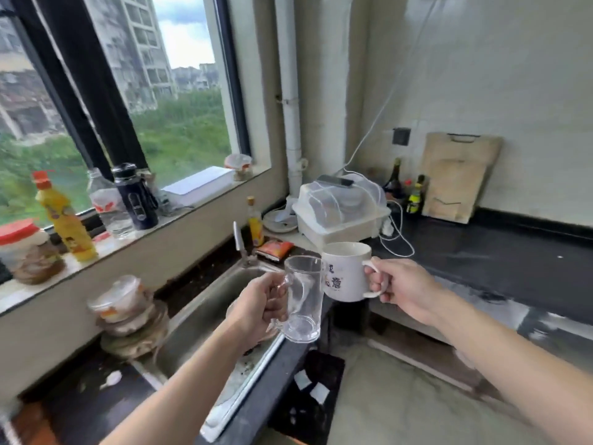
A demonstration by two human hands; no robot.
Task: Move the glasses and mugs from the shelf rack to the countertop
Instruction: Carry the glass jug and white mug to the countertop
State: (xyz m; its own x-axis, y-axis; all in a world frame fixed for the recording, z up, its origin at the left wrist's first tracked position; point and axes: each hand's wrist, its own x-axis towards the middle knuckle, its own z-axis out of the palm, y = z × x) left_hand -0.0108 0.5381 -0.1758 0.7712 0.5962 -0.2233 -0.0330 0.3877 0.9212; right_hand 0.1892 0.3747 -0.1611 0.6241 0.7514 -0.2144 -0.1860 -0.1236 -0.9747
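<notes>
Both hands are up at centre frame, each carrying a vessel in the air. The left hand is curled tight around the handle of a clear glass mug, empty, tilted slightly, held over the edge of the steel sink. Just right of it, the right hand has its fingers closed through the handle of a white ceramic mug; blue characters are printed on its side, too blurred to read, and nothing shows inside. The two mugs are nearly touching, rim beside rim.

The dark countertop stretches across the right of the frame, bare near the mugs. At its far corner a white lidded plastic box holds what look like dishes behind a clear cover. On the windowsill at left stands a yellow bottle with a red cap, its label unreadable, beside a dark flask and a clear plastic bottle.
</notes>
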